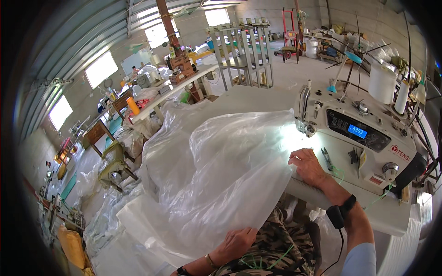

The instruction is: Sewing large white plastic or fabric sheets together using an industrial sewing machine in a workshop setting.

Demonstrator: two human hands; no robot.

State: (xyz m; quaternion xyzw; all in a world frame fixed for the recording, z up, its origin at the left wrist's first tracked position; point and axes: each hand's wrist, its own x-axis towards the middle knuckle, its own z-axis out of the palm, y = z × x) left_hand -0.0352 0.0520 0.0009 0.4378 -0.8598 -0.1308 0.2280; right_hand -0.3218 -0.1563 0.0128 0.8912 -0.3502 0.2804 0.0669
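Observation:
A large translucent white plastic sheet (pixel 216 161) spreads over the sewing table and hangs down toward my lap. Its far right corner lies under the lit needle area of a white sewing machine (pixel 363 124). My right hand (pixel 307 168) rests on the table just in front of the needle, fingers bent and closed at the sheet's edge. Lower down, by my lap, my left hand (pixel 237 244) is closed on the sheet's near edge; its fingertips are partly hidden. Thread snips (pixel 326 158) lie right of my right hand, beside a tangle of green thread (pixel 338 172).
White thread cones (pixel 401 97) stand behind the machine at the right. A grey metal rack (pixel 244 55) stands beyond the table. Left are a wooden chair (pixel 96 136), a cloth-covered stool (pixel 115 161) and an orange bottle (pixel 132 106) on another bench. A black cable (pixel 341 244) hangs near my right forearm.

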